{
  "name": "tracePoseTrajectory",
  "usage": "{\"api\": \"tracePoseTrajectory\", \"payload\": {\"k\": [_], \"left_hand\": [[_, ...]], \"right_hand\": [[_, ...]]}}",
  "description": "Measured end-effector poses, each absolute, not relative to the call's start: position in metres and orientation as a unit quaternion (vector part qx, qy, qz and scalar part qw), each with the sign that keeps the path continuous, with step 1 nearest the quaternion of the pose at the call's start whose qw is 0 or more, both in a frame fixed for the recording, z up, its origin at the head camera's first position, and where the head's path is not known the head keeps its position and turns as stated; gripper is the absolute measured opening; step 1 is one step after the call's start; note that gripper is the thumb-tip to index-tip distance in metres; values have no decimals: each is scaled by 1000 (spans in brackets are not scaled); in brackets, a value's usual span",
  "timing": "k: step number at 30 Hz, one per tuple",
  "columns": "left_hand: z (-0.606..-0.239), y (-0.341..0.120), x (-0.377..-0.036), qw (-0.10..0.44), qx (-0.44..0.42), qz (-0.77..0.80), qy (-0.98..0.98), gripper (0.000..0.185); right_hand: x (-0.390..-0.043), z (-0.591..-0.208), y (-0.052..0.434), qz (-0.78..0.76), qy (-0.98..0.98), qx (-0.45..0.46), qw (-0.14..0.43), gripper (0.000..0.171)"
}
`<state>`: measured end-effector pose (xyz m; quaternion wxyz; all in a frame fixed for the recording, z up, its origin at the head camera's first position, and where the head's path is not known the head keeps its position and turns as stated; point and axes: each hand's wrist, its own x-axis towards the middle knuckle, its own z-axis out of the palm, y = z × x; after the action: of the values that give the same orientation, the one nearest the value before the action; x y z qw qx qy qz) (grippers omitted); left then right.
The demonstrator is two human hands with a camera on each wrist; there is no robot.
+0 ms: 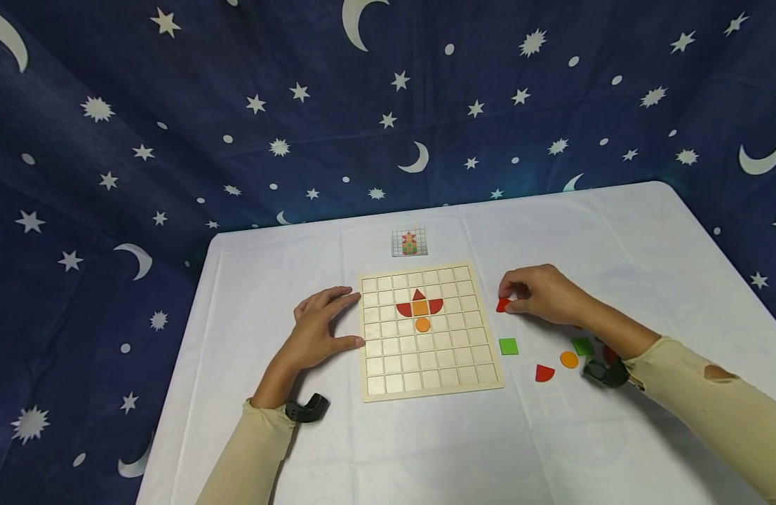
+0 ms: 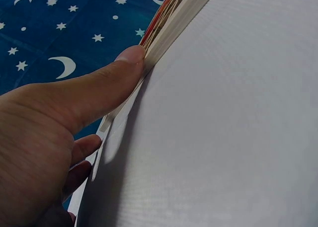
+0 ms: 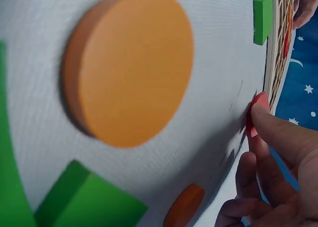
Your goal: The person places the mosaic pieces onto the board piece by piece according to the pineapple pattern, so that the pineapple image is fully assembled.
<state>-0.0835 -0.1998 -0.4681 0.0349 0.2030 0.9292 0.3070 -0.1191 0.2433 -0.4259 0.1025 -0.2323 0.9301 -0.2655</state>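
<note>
A wooden grid board [image 1: 429, 365] lies in the middle of the white table. On it sit a red triangle [image 1: 418, 295], two red quarter circles [image 1: 404, 309], an orange square [image 1: 420, 308] and an orange disc [image 1: 422, 325]. My left hand [image 1: 321, 326] rests flat with straight fingers, thumb [image 2: 107, 85] touching the board's left edge [image 2: 164, 36]. My right hand [image 1: 539, 293] pinches a small red piece [image 1: 503, 304] on the table just right of the board; the same red piece [image 3: 257, 113] shows at my fingertip [image 3: 278, 132] in the right wrist view.
Loose pieces lie right of the board: a green square [image 1: 508, 346], a red quarter circle [image 1: 543, 373], an orange disc [image 1: 568, 359], another green square [image 1: 582, 346]. A small pattern card [image 1: 409, 242] lies behind the board. A starry blue cloth [image 1: 388, 105] hangs behind.
</note>
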Motion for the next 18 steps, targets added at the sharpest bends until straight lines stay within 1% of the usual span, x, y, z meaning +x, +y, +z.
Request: {"api": "tracePoseTrajectory", "payload": {"k": [6,13,18], "left_hand": [[-467,-200,-83,34,204,307,929,85],[-467,-200,-84,35,203,306,929,85],[-467,-199,-83,34,205,305,930,85]], "right_hand": [[-118,-425,239,-293,920,-231,118,21],[-117,-421,229,-367,897,-188,159,14],[-114,-418,219,-387,887,-195,159,16]]}}
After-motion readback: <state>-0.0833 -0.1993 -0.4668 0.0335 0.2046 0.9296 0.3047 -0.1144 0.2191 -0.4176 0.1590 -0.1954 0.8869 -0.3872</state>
